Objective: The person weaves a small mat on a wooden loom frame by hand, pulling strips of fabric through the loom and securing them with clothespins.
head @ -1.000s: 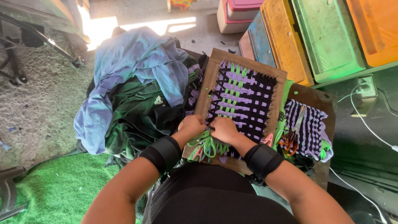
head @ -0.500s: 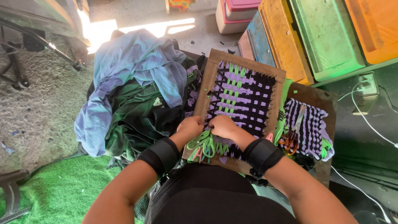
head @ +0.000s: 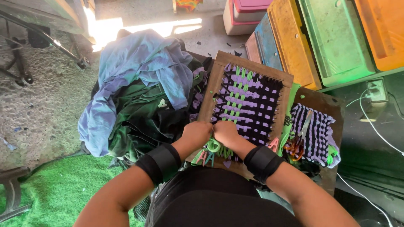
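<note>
Both hands, left hand [head: 196, 133] and right hand [head: 226, 132], curl together pinching green loops [head: 213, 146] at the wooden loom [head: 248, 97]'s near edge

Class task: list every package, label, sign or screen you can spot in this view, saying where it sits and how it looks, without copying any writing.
Packages, signs, screens: none can be made out.
Small white logo: on the dark green garment in the clothes pile, left of the wooden weaving frame; angular shape, too small to tell more.
Wall socket plate: far right, square, pale, with white cables; no label visible.
</note>
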